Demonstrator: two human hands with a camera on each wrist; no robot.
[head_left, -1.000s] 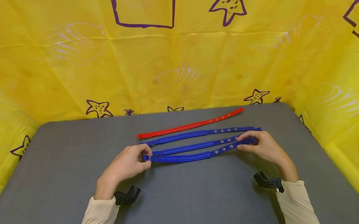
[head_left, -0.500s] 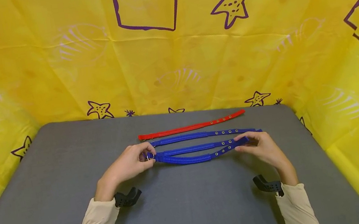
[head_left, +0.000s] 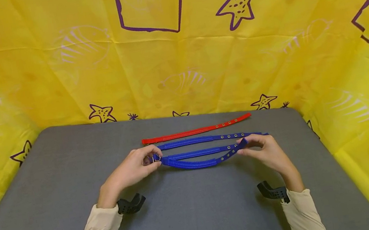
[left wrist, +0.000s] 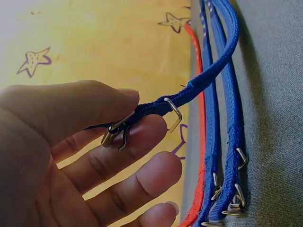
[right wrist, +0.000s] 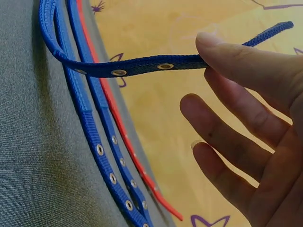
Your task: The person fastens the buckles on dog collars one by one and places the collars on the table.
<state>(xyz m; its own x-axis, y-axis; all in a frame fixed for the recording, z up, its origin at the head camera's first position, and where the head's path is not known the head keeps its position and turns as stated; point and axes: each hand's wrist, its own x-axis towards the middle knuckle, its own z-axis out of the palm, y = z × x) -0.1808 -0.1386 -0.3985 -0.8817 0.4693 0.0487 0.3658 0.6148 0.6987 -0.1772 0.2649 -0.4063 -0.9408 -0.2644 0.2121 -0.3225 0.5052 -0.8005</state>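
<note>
Between my two hands a blue collar (head_left: 193, 165) sags in a shallow curve, nearest to me of all the straps. My left hand (head_left: 134, 165) pinches its buckle end between thumb and forefinger; the metal buckle (left wrist: 111, 135) and a D-ring (left wrist: 175, 116) show in the left wrist view. With thumb and forefinger my right hand (head_left: 263, 151) pinches the eyelet end, and the tip sticks out past the thumb in the right wrist view. Just behind lie a second blue collar (head_left: 194, 154) and a third blue collar (head_left: 188, 142), both stretched out flat.
A red collar (head_left: 180, 135) lies farthest back, roughly parallel to the blue ones. All rest on a grey table (head_left: 191, 209). A yellow patterned cloth (head_left: 176, 60) rises behind the table and along its sides.
My hands have come closer together, so the front blue collar bows more in the middle. Its eyelet end now tips upward at my right hand. The other collars have stayed put.
</note>
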